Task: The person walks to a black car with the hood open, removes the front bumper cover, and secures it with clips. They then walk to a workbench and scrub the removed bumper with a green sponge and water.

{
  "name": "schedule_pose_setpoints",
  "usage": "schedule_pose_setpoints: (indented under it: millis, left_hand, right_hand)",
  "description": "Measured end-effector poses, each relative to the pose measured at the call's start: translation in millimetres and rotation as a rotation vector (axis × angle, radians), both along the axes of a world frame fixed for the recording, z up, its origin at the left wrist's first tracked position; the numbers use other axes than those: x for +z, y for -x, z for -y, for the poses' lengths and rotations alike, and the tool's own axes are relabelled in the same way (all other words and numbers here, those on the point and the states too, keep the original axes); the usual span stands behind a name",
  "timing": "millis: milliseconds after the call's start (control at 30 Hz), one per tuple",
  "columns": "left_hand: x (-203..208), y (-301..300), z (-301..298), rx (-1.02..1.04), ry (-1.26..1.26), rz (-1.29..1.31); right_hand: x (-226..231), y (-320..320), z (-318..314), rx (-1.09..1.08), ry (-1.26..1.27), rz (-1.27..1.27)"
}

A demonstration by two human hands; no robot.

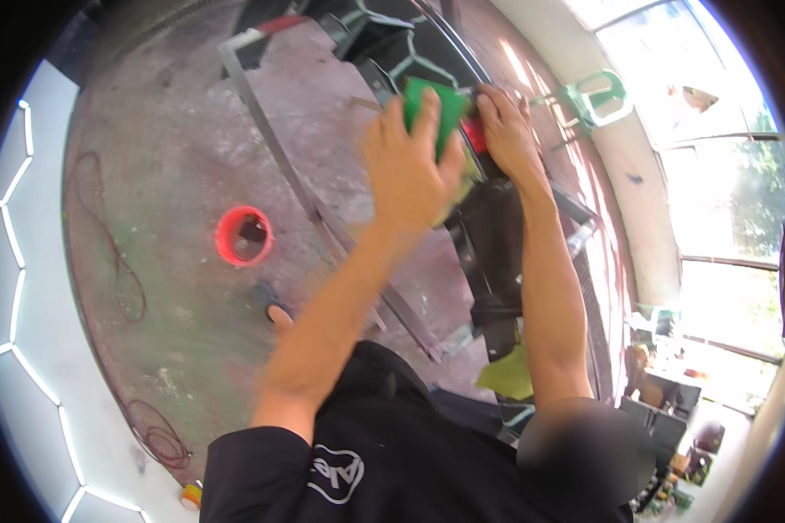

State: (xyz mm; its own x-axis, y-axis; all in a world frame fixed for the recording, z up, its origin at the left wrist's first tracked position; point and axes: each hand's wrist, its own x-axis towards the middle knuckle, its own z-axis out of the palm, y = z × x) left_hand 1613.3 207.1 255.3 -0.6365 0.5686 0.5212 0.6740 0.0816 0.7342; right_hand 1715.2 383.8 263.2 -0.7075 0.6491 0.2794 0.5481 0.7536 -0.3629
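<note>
My left hand (407, 170) presses a green sponge pad (438, 109) flat against the dark bodywork (497, 235) in front of me, fingers (427, 109) spread over the pad's face and curled around its edge, gripping it. Just beside it, my right hand (508, 131) rests on the same panel by a red lamp (474, 135); whether its fingers hold anything I cannot tell. A red bucket (243, 235) stands well apart on the concrete floor (174, 174).
</note>
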Motion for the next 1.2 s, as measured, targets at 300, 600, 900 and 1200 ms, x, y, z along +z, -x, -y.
schedule_pose_setpoints:
  millis: [300,600,900,1200]
  left_hand:
    - [-4.4,3.6,-2.0,-0.058,-0.131,0.154]
    - [-11.5,-7.6,-8.0,-0.11,-0.232,0.256]
    - [-23.3,-13.9,-4.8,-0.068,-0.192,0.266]
    - [-32.3,-5.1,-8.6,-0.033,-0.178,0.283]
  right_hand:
    - [6.2,0.0,2.5,-0.085,0.072,-0.047]
    - [-6.2,-3.6,-16.7,-0.05,0.003,-0.074]
    - [0.4,0.8,-9.4,-0.044,0.026,-0.041]
    - [-4.7,-1.0,-12.2,-0.032,0.073,-0.014]
